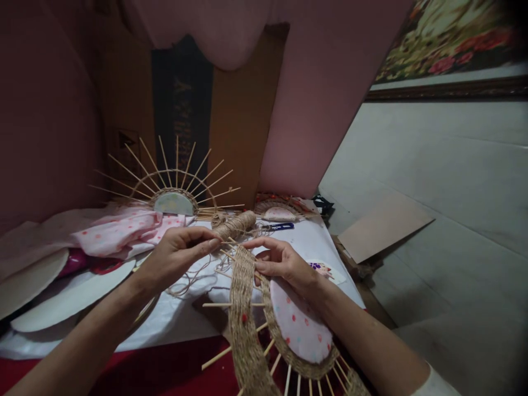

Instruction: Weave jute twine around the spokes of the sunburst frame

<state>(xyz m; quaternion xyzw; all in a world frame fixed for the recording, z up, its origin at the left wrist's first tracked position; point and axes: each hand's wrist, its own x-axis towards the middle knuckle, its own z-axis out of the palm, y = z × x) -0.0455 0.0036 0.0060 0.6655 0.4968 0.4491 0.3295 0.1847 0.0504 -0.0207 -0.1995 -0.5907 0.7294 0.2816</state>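
Note:
A woven twine piece [243, 297] with wooden sticks fanning out through it lies tilted at the table's front edge. Its half-round centre is covered in pink dotted fabric [299, 319]. My right hand [289, 264] grips the upper end of the twine band, thumb and fingers closed round it. To the left, my left hand [187, 250] is pinched, with a thin strand of twine [229, 242] running from its fingertips to the band's end. Just behind the hands lies a roll of twine [235, 224], with loose strands trailing below it.
A second stick fan [175, 203] stands at the back left, against a cardboard box [239, 126]. Pink dotted cloth [119, 231] and white half-round boards [74, 300] lie at left. A blue cutter [281, 226] and another fan piece [280, 213] lie behind. The tiled wall [466, 165] is at right.

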